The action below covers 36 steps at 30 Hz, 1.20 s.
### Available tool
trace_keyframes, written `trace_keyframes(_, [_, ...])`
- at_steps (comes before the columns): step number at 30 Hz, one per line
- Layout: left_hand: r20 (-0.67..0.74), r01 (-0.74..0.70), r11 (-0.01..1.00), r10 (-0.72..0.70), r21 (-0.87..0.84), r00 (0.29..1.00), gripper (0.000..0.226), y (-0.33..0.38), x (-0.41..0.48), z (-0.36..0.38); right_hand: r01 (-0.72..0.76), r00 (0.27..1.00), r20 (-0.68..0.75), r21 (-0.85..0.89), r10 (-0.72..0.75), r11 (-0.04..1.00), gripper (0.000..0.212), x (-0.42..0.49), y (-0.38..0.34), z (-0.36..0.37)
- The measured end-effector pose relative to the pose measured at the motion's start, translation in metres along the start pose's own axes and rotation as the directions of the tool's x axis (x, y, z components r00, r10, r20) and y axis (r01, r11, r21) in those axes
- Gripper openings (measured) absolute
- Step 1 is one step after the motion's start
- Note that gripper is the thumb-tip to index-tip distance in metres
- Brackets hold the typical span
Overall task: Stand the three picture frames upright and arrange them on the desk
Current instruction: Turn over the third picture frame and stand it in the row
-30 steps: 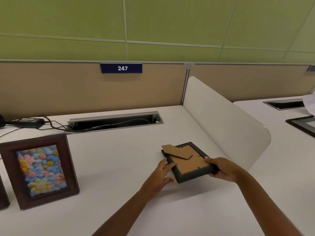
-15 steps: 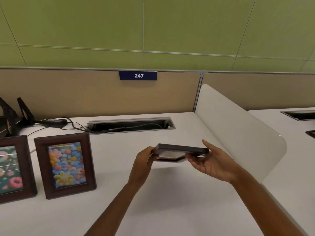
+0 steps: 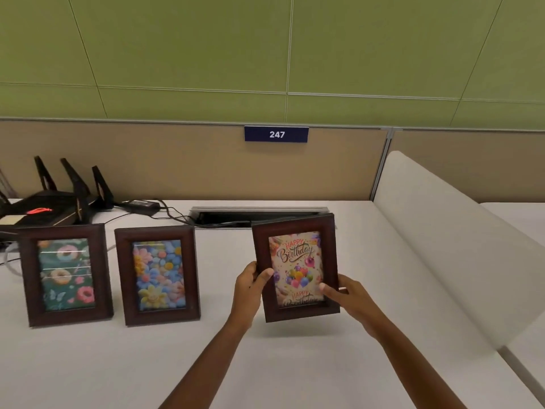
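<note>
Clearly the last step is in hand: the left hand (image 3: 250, 286) and right hand (image 3: 348, 296) grasp the birthday frame (image 3: 295, 267) by its sides, right of centre, beside the two standing frames, the donut frame (image 3: 65, 274) and flower frame (image 3: 157, 276), at lower left. Next it must be set on the desk (image 3: 295, 364) in line, resting on its back prop. That prop is hidden, and I cannot tell whether the bottom edge touches the desk.

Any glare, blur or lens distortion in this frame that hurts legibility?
Head view: white glare streaks cross the donut frame; the birthday frame, held in both hands, is slightly soft yet readable; wide-angle bending curves the partition's top edge; lighting is even.
</note>
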<state>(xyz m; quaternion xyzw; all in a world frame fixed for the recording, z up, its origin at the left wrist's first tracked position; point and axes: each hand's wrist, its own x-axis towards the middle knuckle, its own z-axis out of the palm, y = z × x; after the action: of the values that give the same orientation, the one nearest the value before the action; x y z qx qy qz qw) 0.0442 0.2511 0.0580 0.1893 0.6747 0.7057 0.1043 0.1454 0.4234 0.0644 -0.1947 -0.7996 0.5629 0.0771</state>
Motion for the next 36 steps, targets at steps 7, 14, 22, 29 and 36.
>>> trace_keyframes(7, [-0.006, 0.068, 0.998, -0.068, 0.002, 0.998, 0.014, -0.006, 0.006, -0.025, -0.040, 0.998, 0.063, 0.359, 0.019, 0.933, 0.022, 0.015, 0.001, 0.029])
trace_keyframes(14, [-0.004, 0.274, 0.959, -0.275, -0.068, 0.961, 0.046, -0.032, 0.003, -0.041, -0.074, 0.997, 0.063, 0.460, 0.051, 0.885, 0.022, 0.034, 0.008, 0.054])
trace_keyframes(22, [-0.016, 0.342, 0.910, -0.355, -0.234, 0.935, 0.051, -0.042, 0.022, -0.042, -0.056, 0.995, 0.102, 0.451, 0.011, 0.891, 0.022, 0.050, 0.020, 0.074])
trace_keyframes(29, [-0.079, 0.334, 0.903, -0.366, -0.270, 0.927, 0.049, -0.048, 0.040, -0.045, -0.020, 0.997, 0.074, 0.468, -0.017, 0.883, 0.025, 0.067, 0.027, 0.087])
trace_keyframes(36, [-0.058, 0.374, 0.891, -0.400, -0.257, 0.915, 0.061, -0.058, 0.048, -0.045, -0.030, 0.998, 0.057, 0.461, 0.004, 0.887, 0.026, 0.070, 0.040, 0.094])
